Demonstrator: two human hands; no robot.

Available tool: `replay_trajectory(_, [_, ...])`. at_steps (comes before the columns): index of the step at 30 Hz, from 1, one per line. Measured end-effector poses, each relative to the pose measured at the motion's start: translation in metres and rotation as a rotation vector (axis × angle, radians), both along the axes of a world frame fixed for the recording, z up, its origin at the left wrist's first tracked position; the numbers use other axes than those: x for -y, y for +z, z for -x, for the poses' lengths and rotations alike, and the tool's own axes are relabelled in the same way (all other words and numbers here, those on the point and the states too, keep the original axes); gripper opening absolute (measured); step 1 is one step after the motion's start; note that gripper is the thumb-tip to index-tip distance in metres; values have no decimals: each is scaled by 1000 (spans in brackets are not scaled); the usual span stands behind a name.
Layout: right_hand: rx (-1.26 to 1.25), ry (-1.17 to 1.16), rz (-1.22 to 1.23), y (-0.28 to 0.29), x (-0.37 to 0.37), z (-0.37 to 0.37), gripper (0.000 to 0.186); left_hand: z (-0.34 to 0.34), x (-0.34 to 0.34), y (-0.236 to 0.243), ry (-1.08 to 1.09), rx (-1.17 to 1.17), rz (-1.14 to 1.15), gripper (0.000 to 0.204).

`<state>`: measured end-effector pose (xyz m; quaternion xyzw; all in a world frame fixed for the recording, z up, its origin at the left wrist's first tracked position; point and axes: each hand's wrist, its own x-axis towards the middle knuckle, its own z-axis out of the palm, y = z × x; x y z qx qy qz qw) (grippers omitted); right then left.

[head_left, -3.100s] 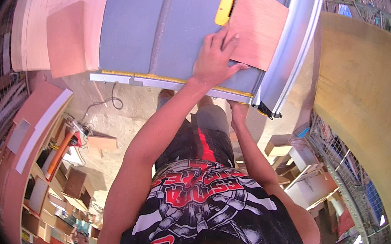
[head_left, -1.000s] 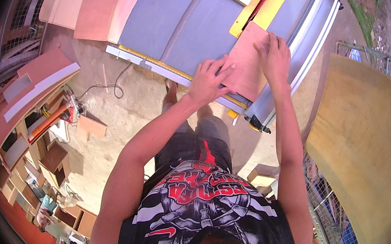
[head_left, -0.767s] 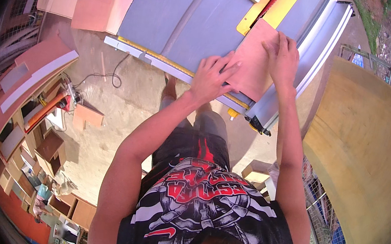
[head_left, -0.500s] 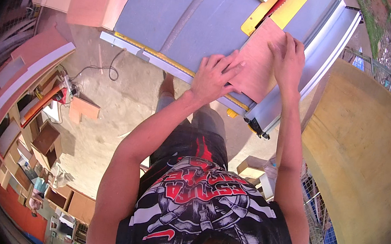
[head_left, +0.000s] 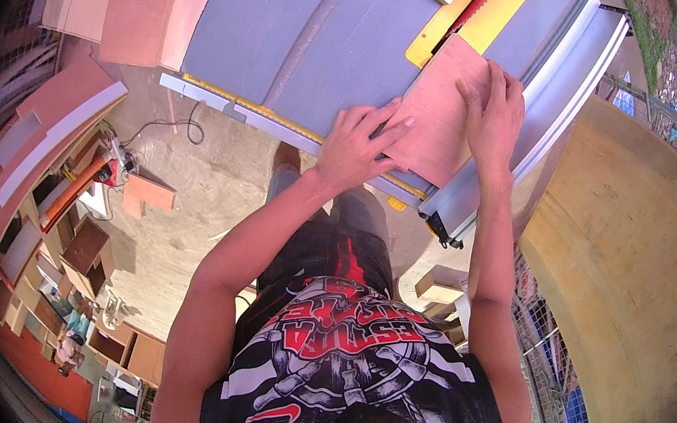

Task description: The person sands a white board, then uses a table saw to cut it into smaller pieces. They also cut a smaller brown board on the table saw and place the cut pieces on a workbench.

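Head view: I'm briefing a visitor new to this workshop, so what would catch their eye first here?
First, the reddish-brown rectangular plywood panel lying flat on the grey table-saw top, with the left hand and right hand pressed on it. Just beyond it sits the yellow blade guard. At right, a large curved tan plywood sheet fills the frame.

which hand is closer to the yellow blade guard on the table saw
Right. The right hand lies flat on the plywood piece, just below the yellow blade guard. The left hand presses the piece's near left edge, farther back.
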<state>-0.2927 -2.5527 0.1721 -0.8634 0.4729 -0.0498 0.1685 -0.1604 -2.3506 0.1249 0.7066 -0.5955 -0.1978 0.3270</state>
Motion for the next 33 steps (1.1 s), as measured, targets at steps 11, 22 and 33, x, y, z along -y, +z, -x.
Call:
replay_trajectory(11, [790, -836, 99, 6, -31, 188, 33, 7, 1, -3, 69, 69, -1, 84])
replay_trajectory(22, [965, -1278, -1065, -174, -178, 229, 62, 6, 4, -2, 39, 134, 57, 81])
replay_trajectory(33, [1067, -1180, -977, -102, -165, 218, 71, 11, 3, -4, 42, 118, 78, 83])
